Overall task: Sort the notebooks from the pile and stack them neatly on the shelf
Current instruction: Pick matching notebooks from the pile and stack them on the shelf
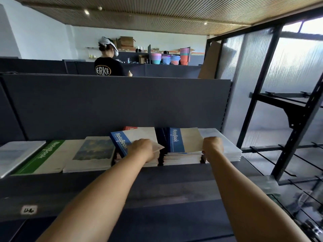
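Two stacks of notebooks are being handled side by side toward the right end of the shelf [157, 182], close against its back panel [122, 105]. The left hand [142, 149] is closed on the top blue notebook [134, 140] of the left stack [138, 159], gripped at its near right corner, which is lifted and skewed off the ones beneath; this is judged to be either a copy being set down or one being squared to the stack. The right hand [212, 145] is curled at the near right corner of the right stack [181, 152], its fingers hidden behind the knuckles, so it appears to grip the top few blue notebooks there, probably to steady or align that edge. Just beside this, at the right end of the shelf, a pale stack [225, 147] is seen touching the hand's far side. A red notebook [129, 128] shows only as a corner behind the left stack. Toward the left end, a painted-cover notebook [92, 152], a green notebook [45, 156] and a grey-white notebook [15, 154] are laid flat in a row, their near edges not quite in line. The front strip of the shelf is bare, with a small label [28, 210] on its front edge. Little room is left between the two middle stacks, so the skewed cover may catch its neighbour. A black metal rack [293, 130] stands past the right end, and a person in a black shirt [108, 67] is seen well behind the panel.
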`<action>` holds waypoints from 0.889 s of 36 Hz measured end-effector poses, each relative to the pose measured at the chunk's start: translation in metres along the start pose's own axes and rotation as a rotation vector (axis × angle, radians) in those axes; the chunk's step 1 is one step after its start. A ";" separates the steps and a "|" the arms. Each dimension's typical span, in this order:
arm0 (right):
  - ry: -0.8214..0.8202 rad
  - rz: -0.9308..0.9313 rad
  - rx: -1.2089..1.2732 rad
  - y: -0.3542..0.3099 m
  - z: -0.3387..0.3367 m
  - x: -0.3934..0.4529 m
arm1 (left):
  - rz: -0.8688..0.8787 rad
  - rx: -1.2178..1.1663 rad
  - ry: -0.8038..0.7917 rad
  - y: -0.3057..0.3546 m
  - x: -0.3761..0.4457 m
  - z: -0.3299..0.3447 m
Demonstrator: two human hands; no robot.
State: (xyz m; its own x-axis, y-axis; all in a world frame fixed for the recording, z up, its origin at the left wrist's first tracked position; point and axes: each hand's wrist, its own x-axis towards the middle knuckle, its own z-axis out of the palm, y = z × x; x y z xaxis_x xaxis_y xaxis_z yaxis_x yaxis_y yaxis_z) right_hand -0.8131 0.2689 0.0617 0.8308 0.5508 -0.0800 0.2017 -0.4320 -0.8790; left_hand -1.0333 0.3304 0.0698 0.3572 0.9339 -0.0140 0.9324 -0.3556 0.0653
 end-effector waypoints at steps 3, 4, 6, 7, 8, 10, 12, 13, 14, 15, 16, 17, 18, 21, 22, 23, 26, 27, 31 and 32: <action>-0.012 -0.065 -0.148 0.000 0.002 0.000 | 0.070 -0.007 0.020 -0.006 -0.001 -0.008; -0.018 -0.092 -0.209 -0.001 0.002 -0.002 | 0.086 -0.007 0.025 -0.007 -0.002 -0.011; -0.024 -0.136 -0.304 -0.004 0.003 -0.005 | 0.119 -0.003 0.043 -0.010 -0.003 -0.013; -0.023 -0.151 -0.342 -0.006 0.004 -0.006 | 0.138 -0.011 0.055 -0.011 -0.003 -0.013; -0.018 -0.164 -0.364 -0.007 0.005 -0.007 | 0.154 -0.033 0.067 -0.013 -0.001 -0.013; -0.005 -0.181 -0.369 -0.009 0.006 -0.007 | 0.163 -0.080 0.093 -0.015 0.001 -0.012; -0.001 -0.193 -0.370 -0.009 0.008 -0.006 | 0.133 -0.108 0.157 -0.013 0.004 -0.011; 0.002 -0.202 -0.380 -0.008 0.009 -0.006 | 0.111 -0.133 0.212 -0.011 0.005 -0.011; 0.007 -0.216 -0.400 -0.007 0.009 -0.006 | 0.092 -0.156 0.279 -0.007 0.006 -0.011; 0.014 -0.232 -0.427 -0.006 0.009 -0.006 | 0.082 -0.171 0.351 -0.001 0.006 -0.012; 0.026 -0.243 -0.461 -0.005 0.009 -0.007 | 0.090 -0.176 0.417 0.006 0.007 -0.014; 0.042 -0.255 -0.509 -0.004 0.008 -0.007 | 0.121 -0.174 0.468 0.014 0.008 -0.015; 0.058 -0.271 -0.561 -0.002 0.007 -0.007 | 0.170 -0.164 0.499 0.022 0.010 -0.015; 0.045 -0.304 -0.603 0.003 0.002 -0.002 | 0.314 -0.099 0.463 0.051 0.016 -0.012; 0.029 -0.292 -0.573 0.004 -0.001 0.002 | 0.342 -0.070 0.433 0.062 0.017 -0.010; 0.019 -0.282 -0.536 0.006 -0.005 0.005 | 0.368 -0.039 0.410 0.072 0.018 -0.007; -0.018 -0.287 -0.408 0.011 -0.016 0.015 | 0.419 0.032 0.379 0.103 0.016 0.006; -0.038 -0.287 -0.372 0.012 -0.019 0.017 | 0.423 0.040 0.367 0.112 0.015 0.010; -0.103 -0.348 -0.398 0.016 -0.027 0.027 | 0.432 0.070 0.308 0.138 0.015 0.025; -0.126 -0.346 -0.401 0.016 -0.028 0.028 | 0.444 0.063 0.272 0.140 0.015 0.026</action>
State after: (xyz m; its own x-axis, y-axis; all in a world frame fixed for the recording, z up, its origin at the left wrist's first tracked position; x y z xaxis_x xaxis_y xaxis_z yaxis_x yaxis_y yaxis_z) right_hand -0.7717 0.2577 0.0582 0.6173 0.7797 0.1047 0.6546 -0.4353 -0.6181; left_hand -0.8958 0.2932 0.0527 0.6989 0.6656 0.2617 0.6991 -0.7130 -0.0540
